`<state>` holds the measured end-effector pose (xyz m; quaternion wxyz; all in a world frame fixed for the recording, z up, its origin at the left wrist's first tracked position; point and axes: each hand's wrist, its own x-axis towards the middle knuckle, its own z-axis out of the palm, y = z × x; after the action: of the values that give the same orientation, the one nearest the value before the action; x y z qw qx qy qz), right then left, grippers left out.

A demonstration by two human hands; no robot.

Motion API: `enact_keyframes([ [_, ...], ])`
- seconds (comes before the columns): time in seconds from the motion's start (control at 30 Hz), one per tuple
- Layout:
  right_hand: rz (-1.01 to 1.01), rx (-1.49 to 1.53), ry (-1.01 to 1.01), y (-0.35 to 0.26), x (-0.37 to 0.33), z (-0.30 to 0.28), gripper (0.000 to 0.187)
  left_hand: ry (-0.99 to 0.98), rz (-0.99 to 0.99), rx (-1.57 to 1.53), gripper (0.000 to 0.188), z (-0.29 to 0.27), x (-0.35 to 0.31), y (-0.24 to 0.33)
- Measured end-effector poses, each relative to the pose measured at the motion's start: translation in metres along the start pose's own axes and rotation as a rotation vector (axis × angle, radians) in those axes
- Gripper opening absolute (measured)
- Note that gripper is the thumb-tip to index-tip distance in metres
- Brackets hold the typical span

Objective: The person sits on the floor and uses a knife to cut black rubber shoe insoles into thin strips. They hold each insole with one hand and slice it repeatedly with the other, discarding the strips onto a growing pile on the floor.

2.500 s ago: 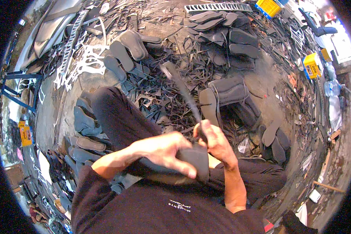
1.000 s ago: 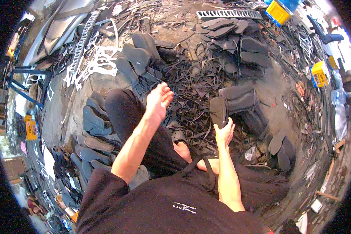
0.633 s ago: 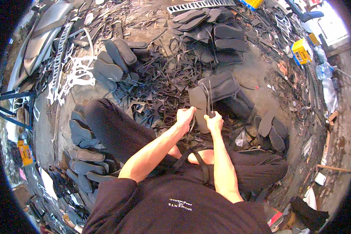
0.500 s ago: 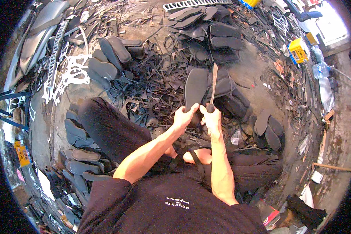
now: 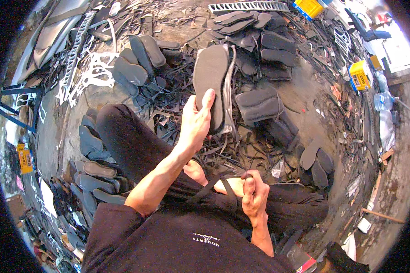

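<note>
My left hand (image 5: 197,120) grips a dark grey shoe sole (image 5: 210,68) near its lower end, thumb on its face. A thin, pale-edged strip (image 5: 231,86) stands along the sole's right side; whether it is still joined I cannot tell. Low over my lap, my right hand (image 5: 255,193) is closed in a fist around the knife, whose dark handle end (image 5: 245,174) shows by the thumb; the blade is hard to make out. Right of the held sole lies a stack of dark soles (image 5: 259,104) on the floor.
Black offcuts (image 5: 168,107) cover the floor ahead. More soles (image 5: 278,48) are piled far ahead, with others (image 5: 316,159) by my right knee and some (image 5: 98,177) at left. White cut-out scraps (image 5: 93,70) lie far left. A yellow box (image 5: 360,75) stands at right.
My right hand has drawn back from the sole toward my lap, with the knife swung out of its upright position. My left hand has raised the sole leftward, and the side strip now shows.
</note>
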<state>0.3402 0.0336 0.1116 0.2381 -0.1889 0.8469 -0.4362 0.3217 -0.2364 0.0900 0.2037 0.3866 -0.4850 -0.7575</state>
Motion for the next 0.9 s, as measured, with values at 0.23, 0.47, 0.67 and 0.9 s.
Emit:
enact_keyframes([
  [0.23,-0.080,-0.048,0.184,-0.011,0.009,0.026,0.055,0.130,-0.247,-0.187,0.040,0.024,-0.027,0.030],
  [0.47,-0.120,-0.110,0.190,-0.015,0.020,0.030,0.044,0.161,-0.138,-0.190,0.042,0.024,-0.034,0.025],
  [0.67,-0.107,-0.122,0.227,-0.025,0.025,0.046,0.036,0.320,-0.014,-0.279,0.041,0.031,-0.040,0.028],
  [0.9,-0.075,-0.074,0.146,-0.057,0.031,0.036,0.041,0.270,0.121,-0.262,0.058,0.021,-0.037,0.016],
])
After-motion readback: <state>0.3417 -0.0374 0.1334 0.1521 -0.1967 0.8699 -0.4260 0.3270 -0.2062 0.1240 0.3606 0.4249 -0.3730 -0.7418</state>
